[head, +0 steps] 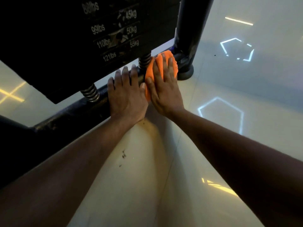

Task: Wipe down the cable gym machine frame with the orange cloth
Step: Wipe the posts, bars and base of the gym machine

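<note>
The black base bar of the cable machine frame runs low across the floor from lower left to upper right. The orange cloth is draped over this bar near its right end. My right hand lies flat on the cloth with straight fingers and presses it onto the bar. Just to its left, my left hand rests flat on the bare bar, fingers spread and straight. Most of the cloth is hidden under my right hand.
The black weight stack with printed lbs and kg labels hangs above the bar on two coil springs. A black upright post with a round foot stands right of the cloth. Glossy pale floor tiles reflect lights.
</note>
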Motion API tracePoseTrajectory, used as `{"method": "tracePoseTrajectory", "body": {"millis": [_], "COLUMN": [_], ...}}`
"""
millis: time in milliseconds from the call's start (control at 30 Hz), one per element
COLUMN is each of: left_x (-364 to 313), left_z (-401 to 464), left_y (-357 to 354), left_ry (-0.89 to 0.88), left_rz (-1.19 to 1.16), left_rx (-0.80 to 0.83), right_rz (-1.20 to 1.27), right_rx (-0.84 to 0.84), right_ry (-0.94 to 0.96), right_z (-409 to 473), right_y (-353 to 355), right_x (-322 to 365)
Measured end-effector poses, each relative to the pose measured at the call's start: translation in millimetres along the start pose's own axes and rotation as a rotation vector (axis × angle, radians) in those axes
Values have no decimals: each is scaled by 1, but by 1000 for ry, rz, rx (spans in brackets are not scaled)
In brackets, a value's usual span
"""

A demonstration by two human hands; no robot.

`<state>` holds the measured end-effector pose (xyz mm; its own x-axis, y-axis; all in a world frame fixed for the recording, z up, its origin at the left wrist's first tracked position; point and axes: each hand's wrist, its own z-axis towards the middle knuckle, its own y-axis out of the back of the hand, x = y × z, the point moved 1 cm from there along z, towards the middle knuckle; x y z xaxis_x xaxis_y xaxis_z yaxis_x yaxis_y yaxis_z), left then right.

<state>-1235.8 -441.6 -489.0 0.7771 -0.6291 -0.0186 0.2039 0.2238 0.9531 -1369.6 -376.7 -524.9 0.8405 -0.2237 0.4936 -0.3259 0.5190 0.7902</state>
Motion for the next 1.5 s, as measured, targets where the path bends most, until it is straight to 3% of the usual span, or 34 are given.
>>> {"method": "tracePoseTrajectory", "body": {"millis": [100, 233, 400, 567, 633, 733, 900, 967, 1067, 1233, 1367, 1500], "left_x": [0, -5, -11, -14, -14, -12, -12, -11, -12, -11, -13, -12], "left_z": [-3, -3, -6, -7, -8, -8, -8, -8, -8, -9, -8, -9], "left_y": [-2, -2, 0, -5, -5, -4, -4, -4, -3, -3, -1, 1], "left_ry": [-12, 22, 70, 98, 90, 90, 83, 80, 72, 79, 79, 72], "left_rz": [32, 28, 48, 73, 62, 70, 62, 67, 72, 56, 45, 47], "left_rx": [25, -15, -22, -29, -44, -48, -62, -58, -42, -43, -32, -38], "right_rz": [-104, -138, -192, -180, -142, -253, -190, -145, -266, -128, -185, -105], "right_rx": [60, 41, 175, 119, 147, 201, 161, 158, 192, 152, 206, 161], "right_ry": [36, -52, 204, 33, 108, 291, 130, 140, 250, 78, 192, 64], "right_z": [14, 33, 21, 41, 23, 39, 47, 26, 36, 37, 37, 44], "right_y": [17, 37, 34, 48, 33, 49, 52, 36, 48, 39, 45, 51], "right_x": [-31, -44, -42, -45, -29, -59, -62, -47, -74, -46, -57, -56]}}
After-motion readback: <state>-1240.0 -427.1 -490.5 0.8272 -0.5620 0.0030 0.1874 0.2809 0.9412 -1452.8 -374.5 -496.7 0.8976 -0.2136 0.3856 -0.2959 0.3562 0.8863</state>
